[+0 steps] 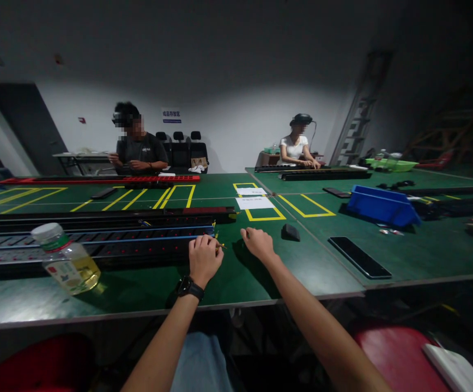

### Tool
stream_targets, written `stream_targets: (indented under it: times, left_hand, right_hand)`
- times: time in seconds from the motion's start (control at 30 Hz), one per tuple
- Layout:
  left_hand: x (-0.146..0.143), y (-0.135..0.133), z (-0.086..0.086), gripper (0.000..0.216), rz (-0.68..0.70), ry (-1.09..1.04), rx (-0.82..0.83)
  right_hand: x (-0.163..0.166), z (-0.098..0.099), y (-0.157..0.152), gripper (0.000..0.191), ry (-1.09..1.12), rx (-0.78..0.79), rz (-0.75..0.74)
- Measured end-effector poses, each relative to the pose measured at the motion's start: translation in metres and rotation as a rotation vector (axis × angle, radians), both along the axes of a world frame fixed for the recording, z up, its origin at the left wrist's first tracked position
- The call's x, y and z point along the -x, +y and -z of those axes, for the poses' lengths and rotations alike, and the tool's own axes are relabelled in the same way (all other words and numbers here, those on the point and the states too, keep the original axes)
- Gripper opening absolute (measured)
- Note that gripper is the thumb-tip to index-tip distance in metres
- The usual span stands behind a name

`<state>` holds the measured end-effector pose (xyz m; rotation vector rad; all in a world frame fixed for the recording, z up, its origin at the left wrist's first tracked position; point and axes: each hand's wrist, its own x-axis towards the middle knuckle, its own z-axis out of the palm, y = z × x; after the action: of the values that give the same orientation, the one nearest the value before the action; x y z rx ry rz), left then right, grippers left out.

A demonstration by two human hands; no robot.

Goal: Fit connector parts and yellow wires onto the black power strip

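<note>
My left hand [206, 257] is curling, fingers bent close together, at the end of a long black strip [146, 249], right by some yellow wires [221, 246]; I cannot tell whether my fingertips are pinching a wire or only touching. The strip is running off to the left of that hand. Just to its right, apart from the wires, my right hand [258, 243] is making a loose, narrow curl over the green table [302, 267], and I cannot tell if anything is sitting inside it. As I judge it, working well here is asking for a light left hold that is steadying the strip's end without tugging the wires, with the right fingers staying free to help. Beyond my right hand, a small black object [290, 232] is lying close by, and farther right a phone [359, 257] is resting, flat.
</note>
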<state>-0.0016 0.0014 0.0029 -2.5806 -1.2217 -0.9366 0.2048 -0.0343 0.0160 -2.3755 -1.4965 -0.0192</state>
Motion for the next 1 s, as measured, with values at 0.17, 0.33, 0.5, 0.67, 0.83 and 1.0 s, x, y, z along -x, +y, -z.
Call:
stream_targets:
  times: [0.17, 0.33, 0.5, 0.67, 0.83, 1.0]
  left_hand:
    - [0.0, 0.0, 0.0, 0.008, -0.003, 0.0, 0.002]
    - [0.0, 0.0, 0.0, 0.009, -0.003, 0.002, 0.006]
    - [0.0, 0.0, 0.0, 0.01, -0.002, 0.009, -0.001]
    - [0.0, 0.0, 0.001, 0.009, -0.008, 0.012, 0.002]
    - [0.0, 0.001, 0.001, 0.009, -0.01, 0.02, 0.001]
    - [0.001, 0.001, 0.001, 0.01, -0.005, 0.013, 0.0]
  right_hand:
    - [-0.001, 0.005, 0.001, 0.043, -0.022, -0.028, -0.027]
    - [0.0, 0.005, 0.002, 0.042, -0.008, -0.043, -0.051]
    - [-0.001, 0.001, 0.001, 0.048, 0.01, -0.12, 0.135]
    - [-0.002, 0.004, 0.003, 0.036, 0.026, -0.159, 0.111]
    - [-0.004, 0.016, 0.008, 0.031, 0.041, -0.263, 0.042]
    - [-0.03, 0.017, 0.013, 0.032, 0.054, -0.426, 0.095]
